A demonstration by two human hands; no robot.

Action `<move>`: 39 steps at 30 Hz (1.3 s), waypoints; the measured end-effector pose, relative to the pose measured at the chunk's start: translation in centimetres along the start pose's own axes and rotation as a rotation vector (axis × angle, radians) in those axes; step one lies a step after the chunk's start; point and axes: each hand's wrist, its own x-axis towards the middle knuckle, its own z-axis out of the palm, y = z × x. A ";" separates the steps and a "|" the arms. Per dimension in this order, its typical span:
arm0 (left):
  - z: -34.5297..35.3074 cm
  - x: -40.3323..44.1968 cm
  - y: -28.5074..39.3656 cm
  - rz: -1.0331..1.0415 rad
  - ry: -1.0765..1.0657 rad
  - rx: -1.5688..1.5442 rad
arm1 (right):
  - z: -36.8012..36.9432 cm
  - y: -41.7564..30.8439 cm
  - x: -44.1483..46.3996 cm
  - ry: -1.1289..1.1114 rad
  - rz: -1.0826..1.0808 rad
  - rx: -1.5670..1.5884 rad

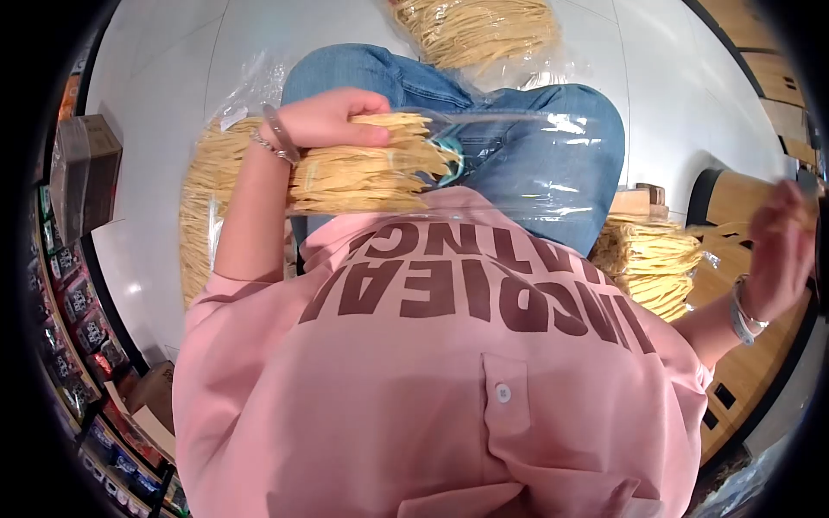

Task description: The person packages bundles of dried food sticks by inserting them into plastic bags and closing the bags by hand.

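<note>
A clear plastic bag (544, 164) lies across my lap, its left part filled with dried yellow strips (363, 177) that look like bean curd sticks. My left hand (345, 121) is closed over the upper side of this bundle, thumb on top. The bag's right part is slack and see-through over the jeans. Out at the far right, my right hand (777, 255) is raised, away from the bag. Motion blurs its fingers, so whether they hold anything cannot be made out.
More bagged strips (203, 190) lie on the floor at left, with another bag (484, 30) beyond my knees. At right is a loose pile of strips (652, 263) near a wooden cabinet (734, 207). A cardboard box (86, 173) stands by packed shelves (78, 302) on the left.
</note>
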 end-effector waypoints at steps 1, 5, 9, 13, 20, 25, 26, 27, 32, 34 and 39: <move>-0.3 -0.5 0.2 0.021 -0.025 -0.075 | 1.3 0.2 -0.8 0.038 0.139 -0.081; -0.9 -1.4 0.3 0.059 -0.076 -0.252 | 4.4 2.7 -2.2 -0.264 0.387 -0.229; -0.5 -1.5 0.4 0.037 -0.059 -0.275 | 6.6 3.7 -1.5 -0.526 0.303 -0.415; -0.1 -1.2 0.6 0.000 -0.075 -0.204 | 8.2 5.2 0.0 -0.579 0.121 -0.426; 0.3 -1.1 0.4 -0.007 -0.106 -0.136 | 9.3 7.6 1.1 -0.771 0.119 -0.654; 0.2 -0.9 0.3 -0.034 -0.113 -0.122 | 12.2 6.9 -0.2 -0.861 0.253 -0.132; 0.3 -0.8 0.5 -0.042 -0.124 -0.120 | 12.7 6.9 -0.2 -0.873 0.232 -0.007; 0.4 -0.7 0.6 -0.051 -0.136 -0.118 | 13.4 7.0 -0.1 -0.881 0.210 0.119; 0.5 -0.6 0.7 -0.089 -0.178 -0.140 | 15.6 8.2 -0.1 -0.901 0.216 0.062; 0.6 -0.5 0.7 -0.099 -0.162 -0.113 | 16.6 8.5 -0.7 -0.826 0.237 -0.052; 0.5 -0.3 0.4 -0.108 -0.155 -0.092 | 18.4 8.1 -0.6 -0.701 0.353 -0.121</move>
